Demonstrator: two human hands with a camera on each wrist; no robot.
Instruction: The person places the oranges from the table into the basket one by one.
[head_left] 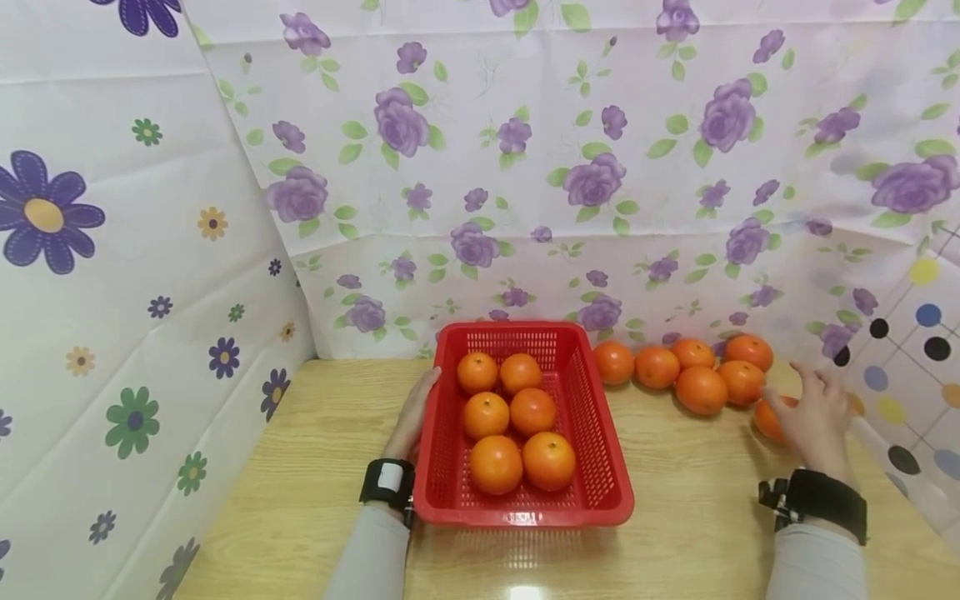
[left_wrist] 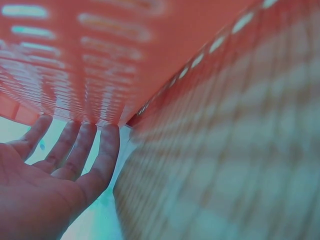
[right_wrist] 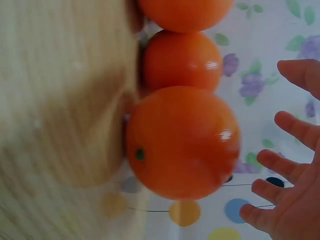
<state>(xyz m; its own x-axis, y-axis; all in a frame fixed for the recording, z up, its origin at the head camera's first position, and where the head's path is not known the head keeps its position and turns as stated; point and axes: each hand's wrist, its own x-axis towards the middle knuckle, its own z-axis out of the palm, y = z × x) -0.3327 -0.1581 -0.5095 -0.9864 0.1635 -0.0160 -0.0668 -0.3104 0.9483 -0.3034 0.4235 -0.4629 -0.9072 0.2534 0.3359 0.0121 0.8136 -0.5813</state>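
Observation:
A red plastic basket (head_left: 618, 500) stands mid-table with several oranges in two columns, one of them a front orange (head_left: 549, 461). My left hand (head_left: 412, 414) lies along the basket's left side; in the left wrist view its straight fingers (left_wrist: 107, 150) touch the slotted wall (left_wrist: 100, 60). Over at the right, my right hand (head_left: 819, 417) hovers beside the nearest loose orange (head_left: 770, 419), partly covering it. In the right wrist view the spread fingers stand apart from a large orange (right_wrist: 182, 142) with a green stem spot.
More loose oranges (head_left: 701, 390) cluster on the wooden table (head_left: 675, 492) right of the basket, against the back. A flowered sheet (head_left: 525, 150) hangs behind the table. Another patterned sheet closes the left side (head_left: 150, 333), and a dotted one (head_left: 915, 392) the right.

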